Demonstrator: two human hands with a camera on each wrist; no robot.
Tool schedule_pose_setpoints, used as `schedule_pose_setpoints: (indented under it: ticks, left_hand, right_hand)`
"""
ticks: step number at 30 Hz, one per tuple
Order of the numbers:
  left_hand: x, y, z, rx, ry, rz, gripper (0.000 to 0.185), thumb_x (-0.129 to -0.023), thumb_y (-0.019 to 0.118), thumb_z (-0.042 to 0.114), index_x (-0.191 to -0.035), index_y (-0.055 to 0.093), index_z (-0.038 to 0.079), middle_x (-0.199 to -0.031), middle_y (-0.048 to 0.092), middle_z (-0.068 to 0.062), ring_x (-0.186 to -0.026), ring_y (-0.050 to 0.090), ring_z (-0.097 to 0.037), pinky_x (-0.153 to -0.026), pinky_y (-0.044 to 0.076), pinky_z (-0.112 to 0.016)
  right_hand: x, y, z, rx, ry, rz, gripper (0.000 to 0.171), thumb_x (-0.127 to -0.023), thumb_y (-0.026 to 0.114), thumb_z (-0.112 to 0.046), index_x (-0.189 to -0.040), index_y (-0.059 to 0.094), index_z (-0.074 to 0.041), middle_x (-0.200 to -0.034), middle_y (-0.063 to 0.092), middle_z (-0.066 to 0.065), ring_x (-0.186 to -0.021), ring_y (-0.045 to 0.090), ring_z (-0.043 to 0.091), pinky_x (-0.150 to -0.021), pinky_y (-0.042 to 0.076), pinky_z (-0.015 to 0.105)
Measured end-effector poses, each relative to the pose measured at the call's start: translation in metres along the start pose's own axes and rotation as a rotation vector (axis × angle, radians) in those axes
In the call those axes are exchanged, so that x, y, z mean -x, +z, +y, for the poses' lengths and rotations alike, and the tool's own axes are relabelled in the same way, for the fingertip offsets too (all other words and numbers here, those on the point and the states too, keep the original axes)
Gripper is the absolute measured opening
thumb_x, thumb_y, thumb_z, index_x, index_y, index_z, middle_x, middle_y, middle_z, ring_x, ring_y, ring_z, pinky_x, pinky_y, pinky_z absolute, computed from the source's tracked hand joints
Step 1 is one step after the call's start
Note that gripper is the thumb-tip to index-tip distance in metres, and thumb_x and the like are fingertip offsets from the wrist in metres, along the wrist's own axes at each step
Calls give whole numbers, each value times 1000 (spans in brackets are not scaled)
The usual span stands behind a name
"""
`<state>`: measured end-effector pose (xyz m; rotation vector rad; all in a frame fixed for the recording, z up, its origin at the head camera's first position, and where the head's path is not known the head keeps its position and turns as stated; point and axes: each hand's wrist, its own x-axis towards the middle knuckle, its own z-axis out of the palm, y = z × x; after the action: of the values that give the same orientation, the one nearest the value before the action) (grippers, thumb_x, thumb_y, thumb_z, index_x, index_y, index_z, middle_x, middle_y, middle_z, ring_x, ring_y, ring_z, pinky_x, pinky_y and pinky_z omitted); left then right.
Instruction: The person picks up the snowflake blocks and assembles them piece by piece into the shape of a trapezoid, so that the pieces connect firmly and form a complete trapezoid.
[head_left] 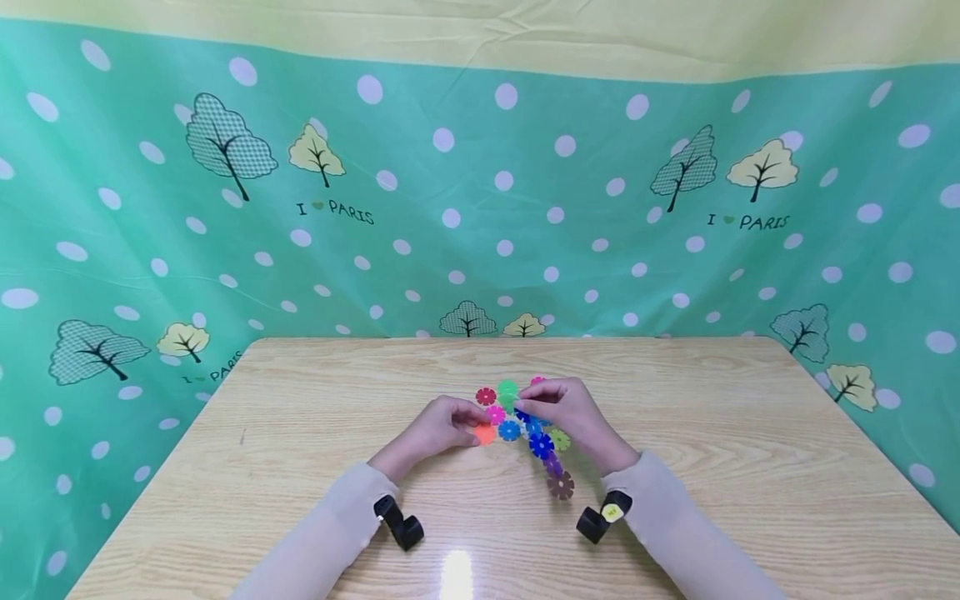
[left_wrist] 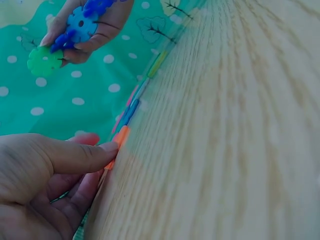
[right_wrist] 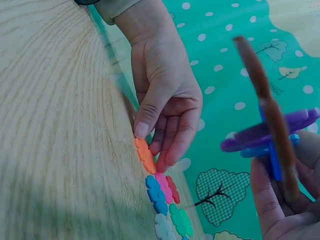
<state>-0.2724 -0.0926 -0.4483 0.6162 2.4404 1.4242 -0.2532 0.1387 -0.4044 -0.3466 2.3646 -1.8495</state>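
Note:
My left hand (head_left: 446, 423) pinches an orange snowflake disc (head_left: 484, 433) between thumb and fingers, low at the tabletop. Above the table, my right hand (head_left: 573, 417) holds a chain of interlocked snowflake discs. The chain runs from a green disc (left_wrist: 42, 61) near the right fingertips through several blue discs (head_left: 542, 445) to a purple disc (right_wrist: 270, 131) and a brown disc (head_left: 560, 485) at its lower end. Beside the left fingertips lie a pink disc (head_left: 495, 414) and a blue disc (head_left: 509, 430). The right fingers partly hide the middle of the chain.
More loose discs lie flat on the wooden table (head_left: 315, 500): a red one (head_left: 486, 396), a green one (head_left: 507, 387), a yellow-green one (head_left: 560, 439) and another pink one (head_left: 538, 380). A green dotted curtain (head_left: 502, 208) hangs behind the table's far edge.

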Motion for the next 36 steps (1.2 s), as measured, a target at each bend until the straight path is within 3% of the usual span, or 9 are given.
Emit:
schedule_pose_setpoints:
  ticks: [7, 12, 19, 28, 32, 36]
  left_hand:
    - [2, -2, 3, 4, 28, -63, 31, -74, 73, -5, -103, 70, 5, -101, 70, -7, -87, 61, -17, -76, 50, -26]
    - [3, -2, 2, -25, 43, -87, 32, -75, 74, -2, -105, 70, 6, -104, 69, -7, -93, 60, -19, -79, 50, -28]
    - [3, -3, 4, -49, 42, -116, 32, -76, 74, -2, -106, 70, 9, -105, 69, -2, -94, 60, -15, -80, 50, -26]
    - [3, -6, 6, -142, 67, -93, 30, -73, 78, 2, -101, 71, 10, -94, 66, 3, -81, 56, -11, -73, 49, -24]
    - [3, -8, 9, -164, 71, -112, 29, -74, 78, 5, -102, 71, 8, -84, 64, 3, -69, 54, -10, -62, 48, -22]
    - [4, -9, 10, -177, 64, -137, 32, -74, 79, 8, -105, 71, 7, -81, 63, 5, -66, 53, -10, -60, 47, -22]
  right_hand:
    - [10, 0, -23, -20, -6, -12, 21, -83, 70, -5, -98, 67, 10, -86, 67, 2, -77, 59, 15, -68, 51, 25]
    - [1, -1, -6, -34, -5, -16, 21, -83, 71, -8, -98, 69, 6, -87, 66, 1, -76, 58, 15, -64, 49, 23]
    - [1, -2, -3, -36, -16, -16, 24, -83, 72, -11, -99, 69, 5, -86, 66, 1, -75, 58, 14, -62, 49, 24]
    - [0, -2, -4, -31, -13, -11, 26, -82, 73, -12, -100, 68, 7, -87, 67, 2, -75, 58, 13, -63, 49, 24]
    - [-1, -3, -2, -22, -18, -20, 28, -82, 73, -14, -100, 68, 7, -86, 67, 3, -71, 56, 13, -60, 48, 26]
    - [-1, -4, -1, -21, -18, -21, 27, -82, 73, -15, -99, 69, 6, -87, 67, 4, -73, 57, 14, -61, 48, 24]
